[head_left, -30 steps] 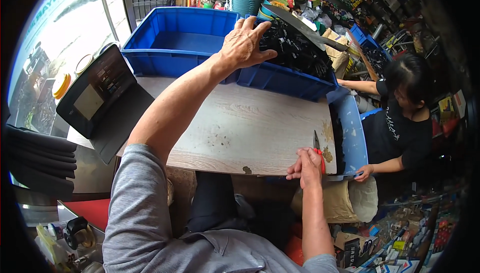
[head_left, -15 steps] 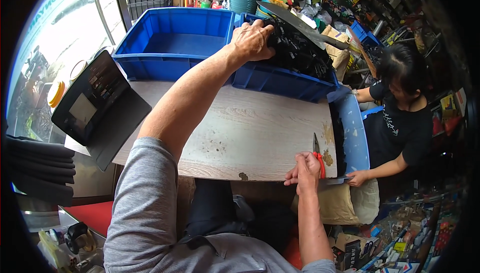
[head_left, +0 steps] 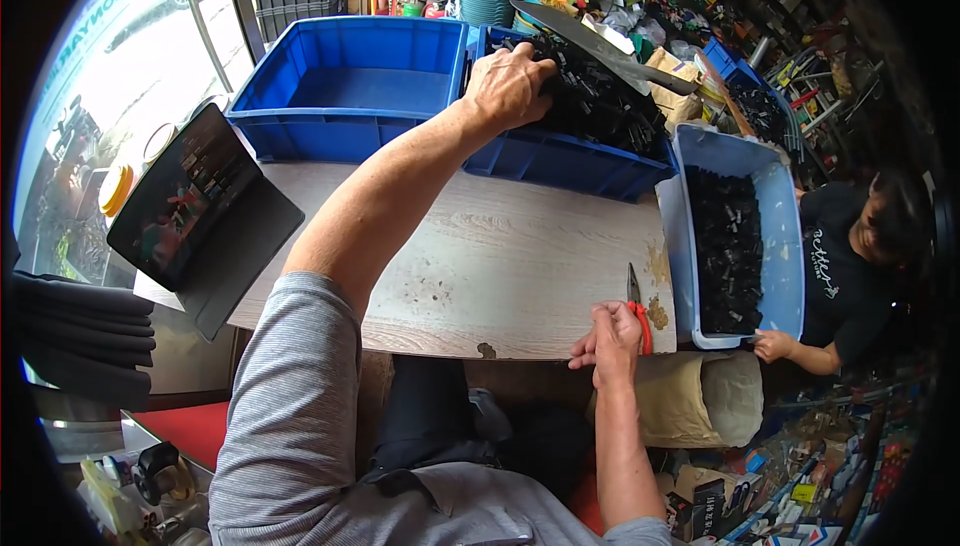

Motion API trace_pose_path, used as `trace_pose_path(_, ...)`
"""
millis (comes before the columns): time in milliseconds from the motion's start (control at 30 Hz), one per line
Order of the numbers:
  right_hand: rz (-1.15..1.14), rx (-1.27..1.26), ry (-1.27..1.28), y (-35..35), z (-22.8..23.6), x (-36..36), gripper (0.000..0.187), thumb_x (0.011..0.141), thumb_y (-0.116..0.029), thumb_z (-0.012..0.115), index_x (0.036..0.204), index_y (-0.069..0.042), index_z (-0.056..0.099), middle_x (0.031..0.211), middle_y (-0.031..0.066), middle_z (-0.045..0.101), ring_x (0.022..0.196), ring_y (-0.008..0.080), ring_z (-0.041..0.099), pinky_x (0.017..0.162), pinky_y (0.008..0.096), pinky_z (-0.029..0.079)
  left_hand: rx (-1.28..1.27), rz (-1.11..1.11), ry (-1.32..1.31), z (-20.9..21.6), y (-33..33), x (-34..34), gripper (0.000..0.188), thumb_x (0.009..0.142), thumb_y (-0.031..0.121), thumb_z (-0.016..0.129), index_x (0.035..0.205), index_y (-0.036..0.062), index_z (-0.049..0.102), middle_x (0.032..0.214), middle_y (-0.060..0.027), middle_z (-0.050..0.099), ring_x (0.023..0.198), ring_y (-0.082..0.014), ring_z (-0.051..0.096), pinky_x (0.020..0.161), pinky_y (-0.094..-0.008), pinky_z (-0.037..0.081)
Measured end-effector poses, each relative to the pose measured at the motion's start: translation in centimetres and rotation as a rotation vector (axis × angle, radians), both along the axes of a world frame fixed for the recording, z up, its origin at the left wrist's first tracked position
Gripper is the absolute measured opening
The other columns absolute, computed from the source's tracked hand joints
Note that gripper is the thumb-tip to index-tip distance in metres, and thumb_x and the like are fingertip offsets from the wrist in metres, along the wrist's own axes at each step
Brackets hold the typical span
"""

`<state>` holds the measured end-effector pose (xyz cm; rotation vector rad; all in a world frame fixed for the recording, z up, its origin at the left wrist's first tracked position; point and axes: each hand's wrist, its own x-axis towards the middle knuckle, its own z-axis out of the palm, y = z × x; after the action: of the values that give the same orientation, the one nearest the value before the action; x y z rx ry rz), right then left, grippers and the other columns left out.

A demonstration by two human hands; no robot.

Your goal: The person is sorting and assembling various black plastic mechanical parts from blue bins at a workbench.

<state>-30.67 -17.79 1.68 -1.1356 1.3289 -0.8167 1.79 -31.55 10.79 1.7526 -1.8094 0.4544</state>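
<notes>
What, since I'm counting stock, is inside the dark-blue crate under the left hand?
The dark-blue crate holds a pile of small black parts. The left hand hides some; whatever lies under the pile is covered.

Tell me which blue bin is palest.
The pale blue rectangular plastic bin at the right of the wood-grain table; the others are deeper blue.

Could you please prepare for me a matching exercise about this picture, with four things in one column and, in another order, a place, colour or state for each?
Column A
1. left hand
2. pliers
3. tablet
4. pale blue tub

Column B
a. with red handles
b. gripped at its rim by a co-worker's hand
c. at the black parts in the dark blue bin
d. propped up at the left end of the table

Right pairs: 1-c, 2-a, 3-d, 4-b
</notes>
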Motion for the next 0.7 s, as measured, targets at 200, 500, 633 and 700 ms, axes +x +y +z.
trace_pose_path(200, -0.004, -0.009, -0.012, 0.0, -0.4, 0.0, 0.021, 0.095, -0.021, 0.057, 0.1, -0.002, 0.055, 0.053, 0.0034, 0.045, 0.041, 0.0173, 0.055, 0.033, 0.0313, 0.049, -0.117, -0.026, -0.018, -0.3, -0.1, 0.1, 0.034, 0.074, 0.028, 0.075, 0.105, 0.0143, 0.07, 0.1, -0.0136, 0.064, 0.088, -0.035, 0.067, 0.076, -0.0446, 0.055)
trace_pose_path(500, -0.019, -0.028, -0.052, 0.2, -0.8, -0.1, 0.02, 0.095, -0.019, 0.056, 0.1, 0.0, 0.055, 0.053, 0.0036, 0.046, 0.041, 0.0173, 0.055, 0.032, 0.031, 0.048, -0.231, -0.03, 0.072, 0.8, 0.3, -0.3, 0.019, 0.077, 0.025, 0.072, 0.092, 0.014, 0.071, 0.093, -0.0099, 0.067, 0.086, -0.0318, 0.067, 0.075, -0.0417, 0.055)
trace_pose_path(633, -0.027, -0.037, -0.039, 0.2, -0.6, 0.0, 0.02, 0.095, -0.019, 0.057, 0.099, 0.0, 0.055, 0.053, 0.0036, 0.046, 0.04, 0.0171, 0.055, 0.032, 0.0307, 0.048, -0.262, -0.025, 0.1, 1.4, 0.7, -0.2, 0.016, 0.077, 0.022, 0.071, 0.09, 0.0128, 0.07, 0.091, -0.0097, 0.068, 0.084, -0.0318, 0.068, 0.073, -0.0421, 0.055)
trace_pose_path(700, -0.03, -0.033, -0.044, 0.1, -0.4, 0.0, 0.019, 0.095, -0.019, 0.057, 0.099, 0.0, 0.055, 0.053, 0.0036, 0.046, 0.04, 0.017, 0.054, 0.032, 0.0306, 0.048, -0.286, -0.013, 0.111, 1.5, 0.9, 0.0, 0.014, 0.077, 0.021, 0.07, 0.089, 0.0123, 0.071, 0.09, -0.0102, 0.068, 0.082, -0.0319, 0.068, 0.072, -0.0421, 0.055)
